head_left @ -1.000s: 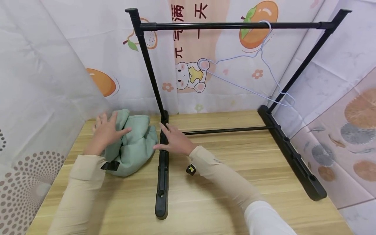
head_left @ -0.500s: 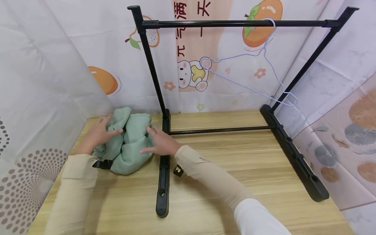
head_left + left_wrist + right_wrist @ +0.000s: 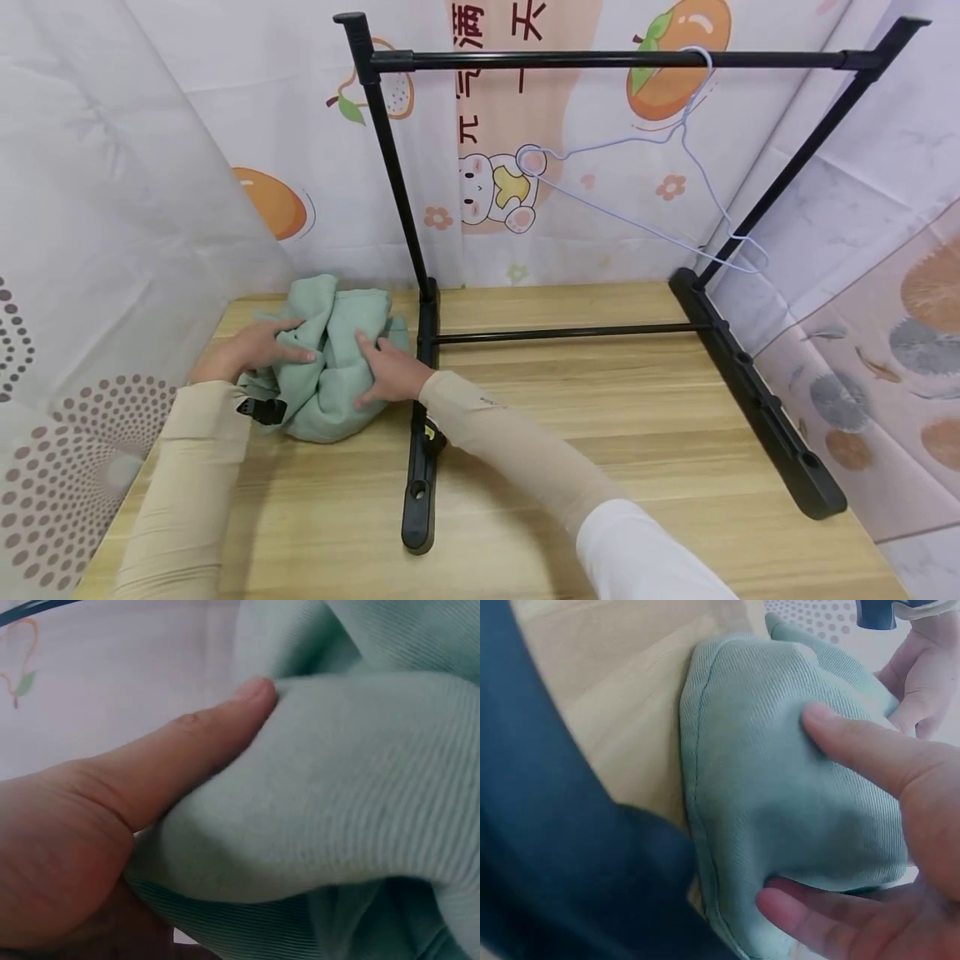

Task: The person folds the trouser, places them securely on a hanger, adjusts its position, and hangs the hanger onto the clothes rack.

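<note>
A pale green garment point(image 3: 333, 400) lies bunched up on the left of the table, its shape hidden in folds. My left hand point(image 3: 258, 346) grips its left side. In the left wrist view the thumb point(image 3: 187, 754) lies along a rounded, ribbed fold while the fingers are mostly hidden beneath. From the right, my right hand point(image 3: 393, 371) pinches the cloth. The right wrist view shows this thumb point(image 3: 847, 742) pressing into the garment point(image 3: 735, 765) and the fingers bunching it from the other side. A stitched hem runs along one edge there.
A black rack stands on the wooden table point(image 3: 600, 450). Its left foot point(image 3: 420, 500) lies just right of the garment, under my right forearm. From its top bar point(image 3: 525, 60) hangs a light blue hanger point(image 3: 622, 218). Printed curtains point(image 3: 112, 208) enclose the back and sides.
My right hand has moved left across the rack's foot onto the garment. My left hand has dropped lower, from hovering over the garment to gripping its left side.
</note>
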Tool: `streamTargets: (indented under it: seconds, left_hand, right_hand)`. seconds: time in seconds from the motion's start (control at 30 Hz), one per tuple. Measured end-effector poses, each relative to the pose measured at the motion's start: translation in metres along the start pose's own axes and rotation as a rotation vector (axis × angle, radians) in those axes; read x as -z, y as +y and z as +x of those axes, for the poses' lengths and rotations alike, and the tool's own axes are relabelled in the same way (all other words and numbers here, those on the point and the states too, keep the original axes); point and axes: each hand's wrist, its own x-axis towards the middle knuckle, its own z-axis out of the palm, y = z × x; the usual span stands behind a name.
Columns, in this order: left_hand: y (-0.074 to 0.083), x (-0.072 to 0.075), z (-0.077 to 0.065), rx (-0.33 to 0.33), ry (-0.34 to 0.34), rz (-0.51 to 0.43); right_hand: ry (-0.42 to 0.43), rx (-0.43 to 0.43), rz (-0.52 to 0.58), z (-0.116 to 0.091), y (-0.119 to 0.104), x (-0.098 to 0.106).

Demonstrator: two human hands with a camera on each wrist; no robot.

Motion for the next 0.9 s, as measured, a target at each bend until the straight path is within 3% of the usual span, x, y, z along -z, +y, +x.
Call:
streamTargets:
  seconds: [0.2,0.4,0.5,0.7,0.9]
  left_hand:
    - [-0.008,-0.015,0.009,-0.017,-0.010,0.017]
    - [-0.010,-0.025,0.019,-0.034,0.121,0.150]
    - [-0.011,-0.028,0.020,-0.026,0.173,0.161]
    - [-0.010,-0.030,0.020,-0.041,0.231,0.126]
    - [-0.004,-0.030,0.016,-0.043,0.242,0.028]
  right_hand:
    - [-0.077,-0.041,-0.031,0.006,-0.004,-0.007]
    - [-0.096,-0.001,-0.142,0.012,-0.004,-0.006]
    - [-0.089,0.026,-0.201,0.017,-0.006,-0.005]
    - [0.001,0.050,-0.237,0.024,-0.007,-0.007]
    - [0.112,0.104,-0.115,0.028,-0.003,-0.012]
